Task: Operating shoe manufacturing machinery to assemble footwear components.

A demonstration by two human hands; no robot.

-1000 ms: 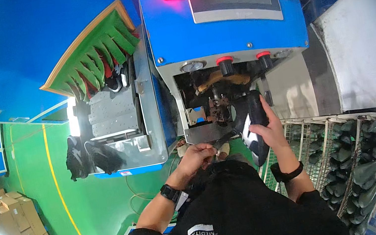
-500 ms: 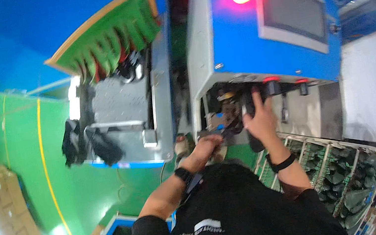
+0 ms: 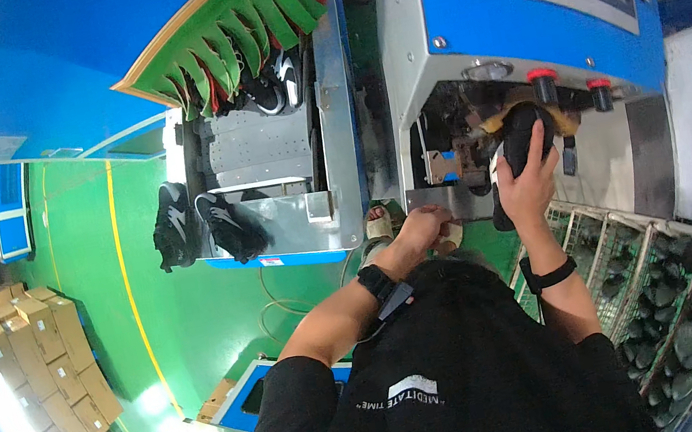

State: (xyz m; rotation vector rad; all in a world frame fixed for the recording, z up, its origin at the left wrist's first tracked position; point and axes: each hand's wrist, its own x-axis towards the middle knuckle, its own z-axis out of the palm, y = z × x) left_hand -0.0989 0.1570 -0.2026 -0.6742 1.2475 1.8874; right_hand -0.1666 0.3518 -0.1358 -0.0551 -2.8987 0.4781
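Note:
My right hand (image 3: 527, 184) grips a black shoe (image 3: 526, 133), thumb on one side and fingers along the other. The shoe stands steeply on end under the blue machine (image 3: 457, 7), its upper end against a yellowish pad (image 3: 568, 121). My left hand (image 3: 427, 228) is closed at the edge of a metal plate (image 3: 465, 200) low on the machine; whatever its fingers hold is hidden. Metal clamp parts (image 3: 452, 162) sit inside the opening, left of the shoe.
Left of the machine is a conveyor (image 3: 248, 161) with a green strip curtain (image 3: 241, 40); black sneakers (image 3: 227, 226) rest at its near end. A wire rack (image 3: 654, 282) of dark shoe-shaped pieces stands at lower right. Cartons (image 3: 42, 357) are stacked far left. Red-collared knobs (image 3: 543, 84) hang below the panel.
The view has shifted, so the machine and conveyor sit farther right. My left hand appears lower against the machine opening. My right hand is still at the shoe, its shape now clearer.

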